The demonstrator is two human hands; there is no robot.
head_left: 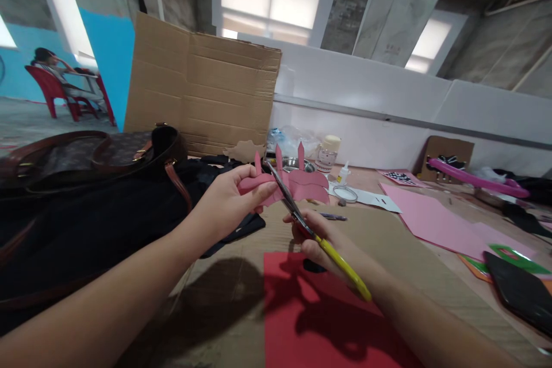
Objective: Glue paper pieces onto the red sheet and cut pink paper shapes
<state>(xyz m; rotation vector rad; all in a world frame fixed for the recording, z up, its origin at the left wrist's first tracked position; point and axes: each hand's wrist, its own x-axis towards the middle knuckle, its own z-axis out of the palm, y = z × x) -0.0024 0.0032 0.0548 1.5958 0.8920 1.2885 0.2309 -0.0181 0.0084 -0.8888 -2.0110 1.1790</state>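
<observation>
Between the thumb and fingers of my left hand point(235, 195) is a pink paper cutout point(307, 183) with a wavy lower body and three pointed strips standing up from it. My right hand point(321, 236) grips a pair of scissors point(340, 264) with yellow handles. The scissors' blades point up and to the left, across the front of the cutout near my left thumb. Whether the blades touch the paper I cannot tell. Below both hands, a red paper sheet point(336, 333) lies on a cardboard sheet point(233, 322), with their shadows falling over it.
A dark bag point(107, 207) fills the left side. Behind stand a cardboard panel point(224, 86), a clear jar point(328, 152) and a small glue bottle point(344, 173). To the right lie pink sheets point(435, 218) and a black flat object point(517, 287). A person point(58, 75) sits far left.
</observation>
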